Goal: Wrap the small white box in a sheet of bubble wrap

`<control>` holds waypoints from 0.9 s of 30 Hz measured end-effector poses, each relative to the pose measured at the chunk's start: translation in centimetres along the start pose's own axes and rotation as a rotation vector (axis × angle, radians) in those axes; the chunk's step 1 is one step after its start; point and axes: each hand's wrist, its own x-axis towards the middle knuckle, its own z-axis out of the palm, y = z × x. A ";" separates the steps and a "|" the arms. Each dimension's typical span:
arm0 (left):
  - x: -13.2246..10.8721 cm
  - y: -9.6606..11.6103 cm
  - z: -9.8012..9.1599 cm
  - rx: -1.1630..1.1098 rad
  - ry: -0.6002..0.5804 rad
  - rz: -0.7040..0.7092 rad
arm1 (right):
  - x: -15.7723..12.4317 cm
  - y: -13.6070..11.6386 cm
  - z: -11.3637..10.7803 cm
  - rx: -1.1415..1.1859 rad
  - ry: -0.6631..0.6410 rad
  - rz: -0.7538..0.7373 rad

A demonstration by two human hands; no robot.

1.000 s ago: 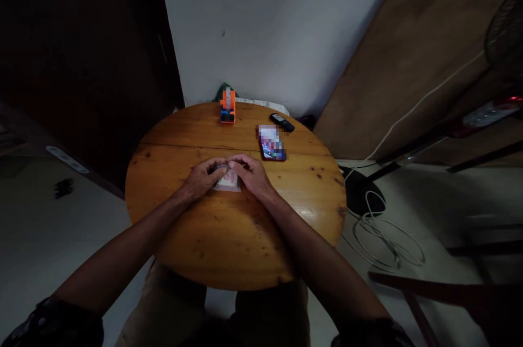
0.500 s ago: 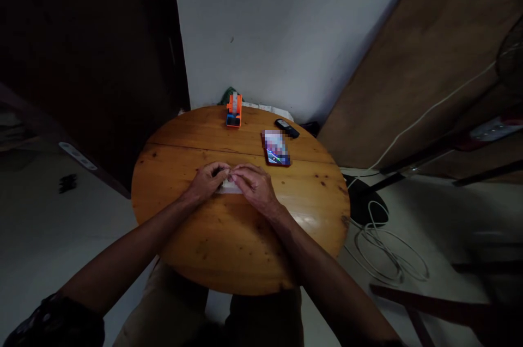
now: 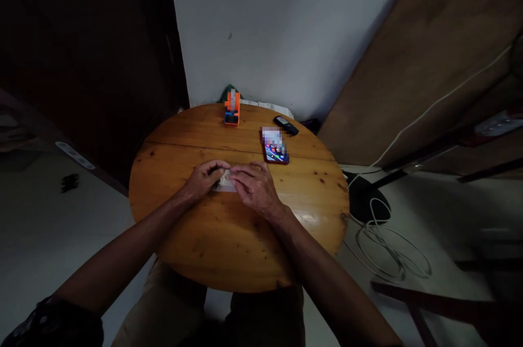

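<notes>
A small, flat, whitish piece, perhaps clear plastic or paper, lies at the middle of the round wooden table. My left hand is closed at its left edge, the thumb and forefinger pinching it. From the right, my right hand bends over the piece with its fingers closed on the upper right side. Fingertips of the two hands are close together with a narrow gap between them. Fine detail on the piece is too small to make out, and both its ends are partly covered by my fingers.
An orange and blue tape dispenser stands near the table's far edge. Right of it lie a black handset and a lit smartphone. A coiled pale cable is on the floor at the right; a white wall rises behind.
My right hand's fingers have shifted slightly apart from the left ones and turned more palm-down, so more of the whitish piece shows between the hands. The view has moved a little.
</notes>
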 end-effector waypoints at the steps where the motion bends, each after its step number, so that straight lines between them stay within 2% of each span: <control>1: 0.0 0.0 0.0 0.001 -0.003 0.002 | 0.0 -0.1 -0.1 -0.015 -0.009 -0.007; 9: 0.1 -0.2 0.1 0.058 0.025 0.034 | 0.1 -1.2 -0.9 -0.156 -0.057 -0.059; 20: 0.2 -0.3 0.0 0.045 0.011 0.047 | 0.1 -1.4 -0.3 -0.077 -0.042 -0.107; 24: 0.2 -0.4 0.0 0.084 0.017 0.069 | 0.2 -1.4 -0.6 0.106 -0.002 -0.046; 27: 0.2 -0.5 -0.1 0.077 0.014 0.072 | 0.3 -0.7 -1.3 0.217 0.153 0.123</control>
